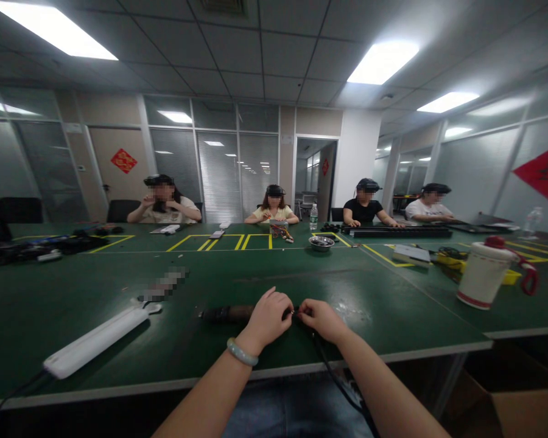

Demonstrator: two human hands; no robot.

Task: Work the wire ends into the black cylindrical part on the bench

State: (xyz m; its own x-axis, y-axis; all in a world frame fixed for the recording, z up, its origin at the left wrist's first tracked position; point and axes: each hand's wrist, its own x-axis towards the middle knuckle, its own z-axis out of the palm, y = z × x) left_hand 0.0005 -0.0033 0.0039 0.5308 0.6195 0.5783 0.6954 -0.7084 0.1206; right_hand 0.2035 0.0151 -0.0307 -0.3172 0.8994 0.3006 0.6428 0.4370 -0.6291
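A dark brown and black cylindrical tool [240,314] with a narrow tip at its left end lies across the green table in front of me; its exact kind is unclear. My left hand [270,313], with a pale green bangle at the wrist, is closed around its right end. Close beside it, my right hand [320,317] pinches the end of a black cable [323,356]. From those fingers the cable hangs over the table's front edge. A small dark gap with a bright speck shows between both hands. Whether the cable joins the tool there is hidden.
A white power strip [98,340] lies at left, its cord over the edge. A white jug with a red lid [484,274] stands at right. Farther off are a metal bowl [321,244], a water bottle [313,217] and several seated people. A cardboard box [520,395] sits below right.
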